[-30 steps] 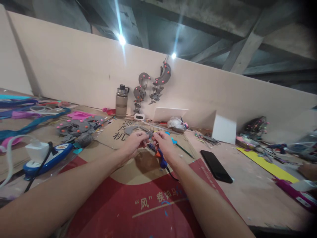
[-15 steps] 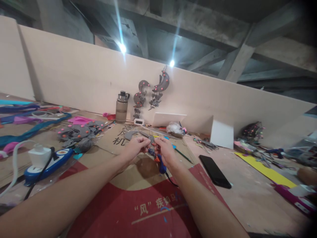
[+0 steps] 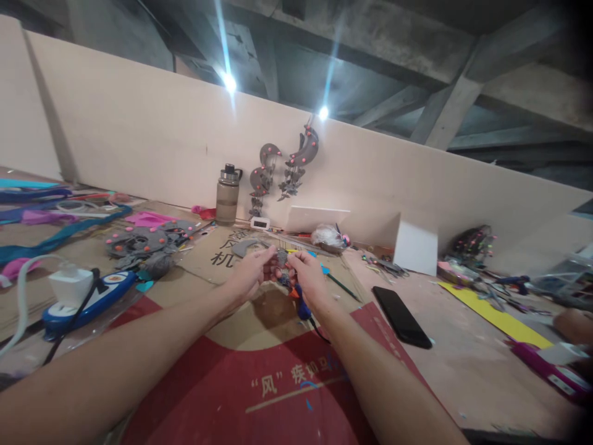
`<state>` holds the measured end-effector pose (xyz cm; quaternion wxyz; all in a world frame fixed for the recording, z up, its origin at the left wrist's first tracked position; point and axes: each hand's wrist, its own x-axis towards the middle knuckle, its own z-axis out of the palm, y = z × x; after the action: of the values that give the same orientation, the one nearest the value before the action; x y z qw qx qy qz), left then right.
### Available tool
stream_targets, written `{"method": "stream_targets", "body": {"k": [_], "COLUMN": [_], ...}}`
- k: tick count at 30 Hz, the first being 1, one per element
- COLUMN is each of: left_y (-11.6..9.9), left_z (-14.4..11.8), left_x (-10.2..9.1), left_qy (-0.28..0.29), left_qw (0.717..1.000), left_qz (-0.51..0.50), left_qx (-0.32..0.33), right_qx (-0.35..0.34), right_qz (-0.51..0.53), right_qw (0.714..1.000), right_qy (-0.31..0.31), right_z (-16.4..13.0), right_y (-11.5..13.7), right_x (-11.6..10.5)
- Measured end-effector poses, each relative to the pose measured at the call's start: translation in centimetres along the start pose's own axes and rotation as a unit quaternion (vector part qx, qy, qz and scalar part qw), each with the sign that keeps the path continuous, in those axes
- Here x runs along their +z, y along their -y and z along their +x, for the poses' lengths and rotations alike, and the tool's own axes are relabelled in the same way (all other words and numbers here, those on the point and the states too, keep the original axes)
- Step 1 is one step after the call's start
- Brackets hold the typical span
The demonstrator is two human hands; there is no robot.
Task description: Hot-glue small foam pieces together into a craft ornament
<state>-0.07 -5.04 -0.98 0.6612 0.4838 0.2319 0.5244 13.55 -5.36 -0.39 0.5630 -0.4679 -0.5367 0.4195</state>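
My left hand [image 3: 252,272] and my right hand [image 3: 306,275] meet over the cardboard, fingertips closed around a small grey piece [image 3: 281,256]. It looks flat and felt-like, but its outline is partly covered by my fingers. Beneath my right hand lies a blue glue gun [image 3: 303,309] with an orange trigger, its cord trailing toward me. A grey crescent shape [image 3: 241,248] rests just beyond my left hand. To the right of my right hand are a dark green pencil [image 3: 343,287] and light-blue scraps [image 3: 325,269].
A red-and-tan cardboard sheet [image 3: 222,383] covers the tabletop before me. On the left are a blue power strip [image 3: 104,300] and grey pieces with pink dots [image 3: 146,240]. A bottle [image 3: 227,196] stands by the partition. A black phone [image 3: 402,316] and yellow strip [image 3: 495,315] lie right.
My left fingers have shifted slightly up around the small grey piece, which is now tilted more upright. My right hand stays almost in place. The view has moved slightly.
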Motion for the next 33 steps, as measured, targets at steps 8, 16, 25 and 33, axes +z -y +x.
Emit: {"method": "stream_targets", "body": {"k": [8, 16, 25, 33], "left_y": [0.54, 0.41, 0.51, 0.36], "left_z": [0.33, 0.39, 0.26, 0.24], "left_x": [-0.32, -0.61, -0.6, -0.5], "left_qy": [-0.022, -0.047, -0.042, -0.057], "left_qw": [0.994, 0.983, 0.971, 0.978], "left_qz": [0.095, 0.164, 0.228, 0.191], "left_qx": [0.044, 0.063, 0.055, 0.054], "right_qx": [0.001, -0.177, -0.171, -0.151], "right_qz": [-0.013, -0.19, -0.256, -0.241], "right_qw": [1.0, 0.965, 0.951, 0.959], "right_qy": [0.022, -0.036, -0.034, -0.008], "right_z": [-0.31, 0.02, -0.02, 0.0], "right_y": [-0.2, -0.47, -0.4, -0.48], "right_x": [0.16, -0.18, -0.25, -0.08]}}
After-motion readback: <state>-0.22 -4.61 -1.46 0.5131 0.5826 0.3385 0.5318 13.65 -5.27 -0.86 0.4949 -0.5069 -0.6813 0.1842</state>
